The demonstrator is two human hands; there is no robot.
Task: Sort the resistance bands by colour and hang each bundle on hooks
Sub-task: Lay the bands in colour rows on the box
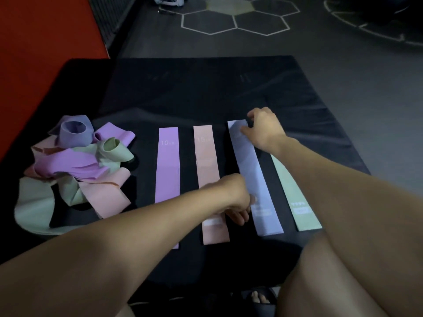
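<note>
Several flat resistance bands lie side by side on a black mat (206, 92): a purple band (167, 165), a pink band (207, 165), a lavender-blue band (251, 170) and a pale green band (295, 197). My right hand (263, 129) pinches the far end of the lavender-blue band. Near that band's lower half, my left hand (233, 197) touches its left edge with curled fingers. A tangled pile of mixed bands (75, 165) sits at the mat's left.
A red floor strip (41, 53) runs along the left. Beyond the mat lies dark gym flooring with white hexagon markings (233, 17). My bent knee (343, 271) and a sandalled foot (258, 298) are at the bottom right. No hooks are in view.
</note>
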